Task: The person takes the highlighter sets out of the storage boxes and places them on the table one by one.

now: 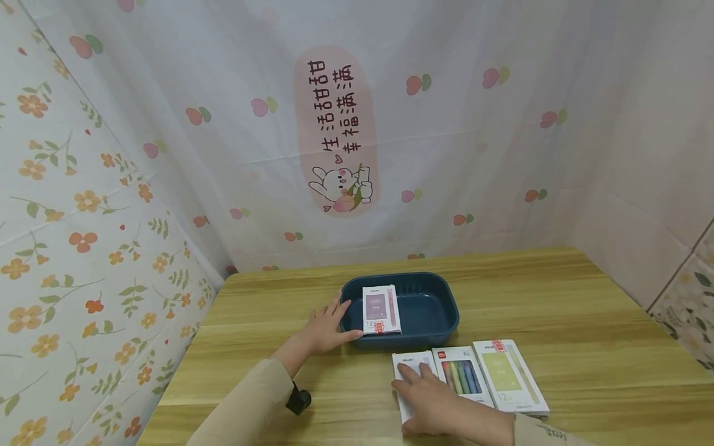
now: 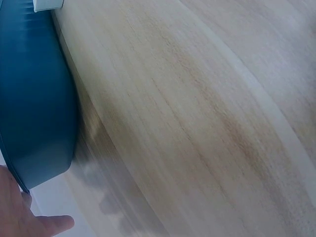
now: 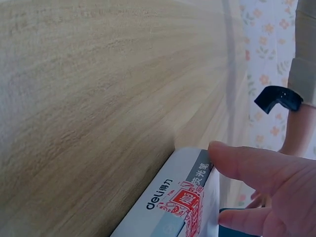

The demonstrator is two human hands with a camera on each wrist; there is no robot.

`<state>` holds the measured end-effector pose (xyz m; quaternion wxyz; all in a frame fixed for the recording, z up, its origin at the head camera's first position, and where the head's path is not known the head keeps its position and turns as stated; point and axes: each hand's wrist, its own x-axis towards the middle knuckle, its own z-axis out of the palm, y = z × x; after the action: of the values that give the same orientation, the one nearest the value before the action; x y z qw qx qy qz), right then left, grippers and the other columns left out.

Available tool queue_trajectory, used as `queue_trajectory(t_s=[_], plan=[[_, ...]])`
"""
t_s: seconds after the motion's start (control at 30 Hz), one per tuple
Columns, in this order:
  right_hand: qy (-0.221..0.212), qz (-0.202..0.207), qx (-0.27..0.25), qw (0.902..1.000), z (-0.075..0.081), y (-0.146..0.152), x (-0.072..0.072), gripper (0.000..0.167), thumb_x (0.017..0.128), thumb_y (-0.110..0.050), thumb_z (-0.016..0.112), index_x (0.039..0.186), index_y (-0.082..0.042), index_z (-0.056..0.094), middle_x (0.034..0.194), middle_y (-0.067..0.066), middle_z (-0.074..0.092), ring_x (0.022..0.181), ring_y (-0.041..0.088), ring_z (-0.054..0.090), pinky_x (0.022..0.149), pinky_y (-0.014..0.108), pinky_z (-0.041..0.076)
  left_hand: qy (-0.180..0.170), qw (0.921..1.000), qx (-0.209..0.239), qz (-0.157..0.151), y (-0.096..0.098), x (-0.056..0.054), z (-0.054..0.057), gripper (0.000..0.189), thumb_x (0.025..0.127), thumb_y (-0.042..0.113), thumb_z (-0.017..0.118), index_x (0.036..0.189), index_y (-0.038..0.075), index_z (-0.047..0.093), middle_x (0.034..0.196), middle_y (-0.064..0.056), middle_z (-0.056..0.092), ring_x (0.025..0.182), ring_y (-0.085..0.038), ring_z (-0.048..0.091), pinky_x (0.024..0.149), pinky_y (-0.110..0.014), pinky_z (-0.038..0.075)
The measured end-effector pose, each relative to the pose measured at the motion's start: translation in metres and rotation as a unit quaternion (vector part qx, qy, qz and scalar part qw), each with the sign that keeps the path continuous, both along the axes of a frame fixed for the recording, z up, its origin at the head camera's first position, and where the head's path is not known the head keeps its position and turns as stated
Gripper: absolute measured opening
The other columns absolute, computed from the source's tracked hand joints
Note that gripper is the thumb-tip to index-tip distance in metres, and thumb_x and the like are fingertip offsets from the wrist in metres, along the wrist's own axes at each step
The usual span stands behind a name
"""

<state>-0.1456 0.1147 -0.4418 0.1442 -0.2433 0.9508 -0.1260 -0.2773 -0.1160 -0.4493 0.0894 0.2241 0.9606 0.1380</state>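
My left hand (image 1: 326, 328) touches the left end of a dark blue plastic bin (image 1: 450, 328), its fingers spread along the rim. A white box with a purple panel (image 1: 382, 306) sits in the bin's left part. In the head view, my right hand (image 1: 432, 402) rests over a white box (image 1: 409, 357), the leftmost of three in front of the bin. The right wrist view shows its "deli" print and red sticker, with my thumb (image 3: 237, 160) at its corner. Beside it lie a box with colored sticks in its window (image 1: 463, 376) and a green-paneled box (image 1: 504, 375).
The boxes and bin are on a wood-grain table (image 1: 574, 310). A patterned curtain (image 1: 446, 155) hangs behind the table, and a floral cloth (image 1: 83, 248) is at the left. A small black device (image 1: 299, 399) is at my left wrist.
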Motion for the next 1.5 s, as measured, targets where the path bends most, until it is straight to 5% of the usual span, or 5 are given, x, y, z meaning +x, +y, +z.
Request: queue_trajectory(t_s=[0.43, 1.1, 1.5], plan=[[0.018, -0.003, -0.019, 0.9997, -0.001, 0.001, 0.000, 0.066, 0.062, -0.039, 0.080, 0.116, -0.008, 0.059, 0.131, 0.018, 0.047, 0.114, 0.052, 0.041, 0.088, 0.061, 0.039, -0.005, 0.9999, -0.009, 0.003, -0.001, 0.000, 0.000, 0.092, 0.078, 0.076, 0.037, 0.146, 0.017, 0.022, 0.154, -0.009, 0.004, 0.132, -0.044, 0.026, 0.102, -0.066, 0.013], [-0.022, 0.001, -0.010, 0.9997, 0.006, 0.011, -0.002, 0.062, 0.065, -0.035, 0.081, 0.118, -0.013, 0.060, 0.134, 0.015, 0.045, 0.120, 0.048, 0.038, 0.088, 0.065, 0.035, -0.007, 0.9998, -0.017, 0.001, -0.001, -0.001, 0.001, 0.091, 0.079, 0.075, 0.038, 0.147, 0.016, 0.021, 0.154, -0.009, 0.004, 0.132, -0.043, 0.027, 0.102, -0.066, 0.013], [-0.021, 0.061, 0.003, 0.9979, 0.009, 0.028, -0.005, 0.060, 0.067, -0.031, 0.080, 0.122, -0.024, 0.058, 0.138, 0.009, 0.043, 0.124, 0.043, 0.037, 0.094, 0.055, 0.038, -0.006, 0.9999, -0.011, -0.001, -0.001, -0.002, 0.000, 0.091, 0.079, 0.075, 0.038, 0.147, 0.017, 0.021, 0.155, -0.009, 0.004, 0.132, -0.043, 0.027, 0.101, -0.067, 0.014]])
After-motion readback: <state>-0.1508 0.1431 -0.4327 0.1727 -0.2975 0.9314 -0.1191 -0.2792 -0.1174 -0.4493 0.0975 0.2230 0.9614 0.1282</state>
